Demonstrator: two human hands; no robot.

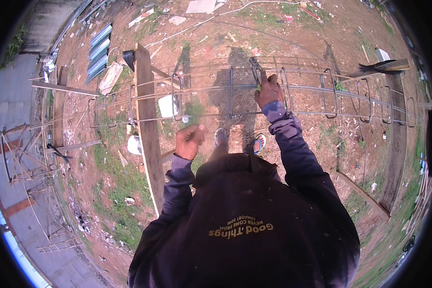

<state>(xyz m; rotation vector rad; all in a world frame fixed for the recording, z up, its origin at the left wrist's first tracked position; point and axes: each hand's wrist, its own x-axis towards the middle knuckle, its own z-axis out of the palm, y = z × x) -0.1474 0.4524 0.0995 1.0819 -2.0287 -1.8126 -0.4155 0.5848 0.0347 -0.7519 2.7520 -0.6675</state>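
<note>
A long rebar cage of thin steel bars (305,88) and bent rectangular stirrups (330,93) runs across in front of me at about waist height. My right hand (270,92) is closed around a pair of pincers (255,65) whose head points away from me over the cage's far bars. A bit of yellow-green handle shows beside the fingers. Closer to my body, my left hand (191,140) is curled with the fingertips pinched together, just on the near side of the cage. Whatever it may hold is too small to make out. One stirrup (231,92) stands between the two hands.
Upright wooden boards (148,120) support the cage on the left and a timber post (396,144) on the right. Black tie wire (129,58) hangs on the left board. A white bucket (168,106) stands behind the cage. Blue corrugated sheets (99,52) lie farther left.
</note>
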